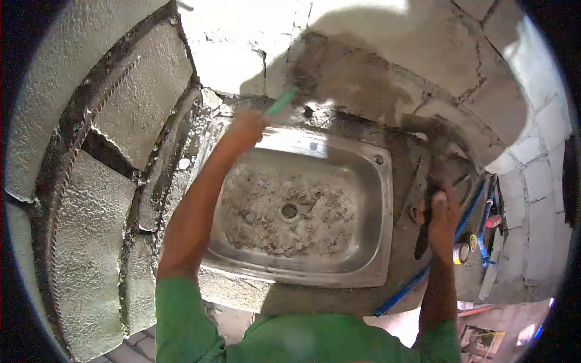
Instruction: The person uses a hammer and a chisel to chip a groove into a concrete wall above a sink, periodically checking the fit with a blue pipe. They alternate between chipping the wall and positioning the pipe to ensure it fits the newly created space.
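My left hand (244, 130) is wrapped round a slim green handle (282, 101) at the back left of the steel sink (387, 242); its free end points up toward the block wall. On the counter right of the sink, my right hand (443, 218) grips a long dark tool (422, 239) whose kind I cannot tell. The far part of that tool blurs into the dark patch beyond my fingers. Grey mortar crumbs (266, 212) cover the sink's floor around the drain (289, 210).
Rough block walls (145, 109) rise at the left and back, with a ribbed steel bar (72, 154) along the left one. Blue pipes (402, 291), small cans (461, 253) and a red object (493, 221) lie on the right side of the counter.
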Available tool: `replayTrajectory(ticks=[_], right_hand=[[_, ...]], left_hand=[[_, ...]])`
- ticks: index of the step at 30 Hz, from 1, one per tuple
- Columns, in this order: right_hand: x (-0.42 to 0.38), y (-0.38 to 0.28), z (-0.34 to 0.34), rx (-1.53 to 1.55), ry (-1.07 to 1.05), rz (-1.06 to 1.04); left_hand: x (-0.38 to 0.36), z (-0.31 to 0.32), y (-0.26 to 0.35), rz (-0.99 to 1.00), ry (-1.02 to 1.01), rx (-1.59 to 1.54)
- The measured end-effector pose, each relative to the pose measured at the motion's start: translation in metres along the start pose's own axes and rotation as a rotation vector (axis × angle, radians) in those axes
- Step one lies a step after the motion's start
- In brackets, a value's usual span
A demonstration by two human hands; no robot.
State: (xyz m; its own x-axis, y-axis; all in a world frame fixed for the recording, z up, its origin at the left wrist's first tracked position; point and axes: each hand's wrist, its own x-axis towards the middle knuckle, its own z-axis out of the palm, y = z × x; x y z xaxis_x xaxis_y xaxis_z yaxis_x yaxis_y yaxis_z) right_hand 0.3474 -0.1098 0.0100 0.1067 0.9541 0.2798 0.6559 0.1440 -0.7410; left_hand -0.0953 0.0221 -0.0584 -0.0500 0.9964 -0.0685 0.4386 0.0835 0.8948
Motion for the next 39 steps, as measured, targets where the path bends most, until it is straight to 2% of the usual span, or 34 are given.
replayTrajectory(ticks=[2, 3, 7, 9, 10, 11, 13, 15, 16, 17, 19, 22, 24, 25, 27, 28, 30, 34, 36, 37, 39], right_hand=[[0.019, -0.033, 0.026, 0.011, -0.105, -0.047], [0.028, -0.043, 0.037, 0.003, -0.146, -0.069], [0.063, -0.073, 0.074, -0.012, -0.283, -0.196], [0.085, -0.086, 0.091, -0.134, -0.376, -0.275], [0.096, -0.1, 0.097, -0.141, -0.381, -0.277], [0.106, -0.118, 0.101, -0.32, -0.436, -0.208], [0.12, -0.133, 0.111, -0.504, -0.489, -0.139], [0.13, -0.136, 0.124, -0.461, -0.405, -0.497], [0.136, -0.135, 0.132, -0.467, -0.407, -0.496], [0.143, -0.132, 0.142, -0.528, -0.402, -0.542], [0.16, -0.12, 0.16, -0.592, -0.4, -0.587], [0.174, -0.122, 0.168, -0.677, -0.455, -0.675], [0.17, -0.158, 0.157, -0.861, -0.571, -0.476], [0.169, -0.156, 0.157, -0.868, -0.575, -0.475], [0.158, -0.151, 0.156, -0.506, -0.288, -0.607], [0.156, -0.153, 0.155, -0.51, -0.289, -0.618], [0.141, -0.169, 0.147, -0.359, -0.301, -0.416], [0.145, -0.177, 0.142, -0.459, -0.391, -0.447], [0.147, -0.176, 0.146, -0.537, -0.406, -0.536], [0.148, -0.176, 0.148, -0.565, -0.414, -0.565], [0.159, -0.172, 0.158, -0.641, -0.466, -0.669]], left_hand=[[0.009, 0.011, -0.01, 0.218, 0.057, 0.38], [0.016, 0.016, -0.015, 0.189, 0.003, 0.324], [0.029, 0.045, -0.031, 0.225, 0.055, 0.333], [0.03, 0.051, -0.028, 0.196, 0.039, 0.422], [0.03, 0.051, -0.026, 0.182, 0.03, 0.469], [0.029, 0.049, -0.024, 0.179, 0.03, 0.462], [0.029, 0.044, -0.019, 0.353, 0.038, 0.642], [0.053, 0.056, -0.048, 0.422, 0.053, 0.676], [0.061, 0.062, -0.059, 0.49, 0.065, 0.714], [0.056, 0.059, -0.052, 0.489, 0.064, 0.709], [0.04, 0.052, -0.03, 0.366, 0.04, 0.647], [0.052, 0.059, -0.043, 0.465, 0.072, 0.673], [0.056, 0.055, -0.048, 0.492, 0.077, 0.682], [0.056, 0.055, -0.053, 0.511, 0.075, 0.687], [0.063, 0.054, -0.063, 0.497, 0.031, 0.72], [0.069, 0.049, -0.067, 0.485, 0.001, 0.763], [0.06, 0.041, -0.059, 0.534, 0.02, 0.706], [0.059, 0.049, -0.067, 0.611, 0.052, 0.849], [0.058, 0.045, -0.061, 0.51, -0.094, 0.883], [0.06, 0.046, -0.066, 0.505, -0.098, 0.877], [0.073, 0.046, -0.085, 0.344, -0.07, 0.522]])
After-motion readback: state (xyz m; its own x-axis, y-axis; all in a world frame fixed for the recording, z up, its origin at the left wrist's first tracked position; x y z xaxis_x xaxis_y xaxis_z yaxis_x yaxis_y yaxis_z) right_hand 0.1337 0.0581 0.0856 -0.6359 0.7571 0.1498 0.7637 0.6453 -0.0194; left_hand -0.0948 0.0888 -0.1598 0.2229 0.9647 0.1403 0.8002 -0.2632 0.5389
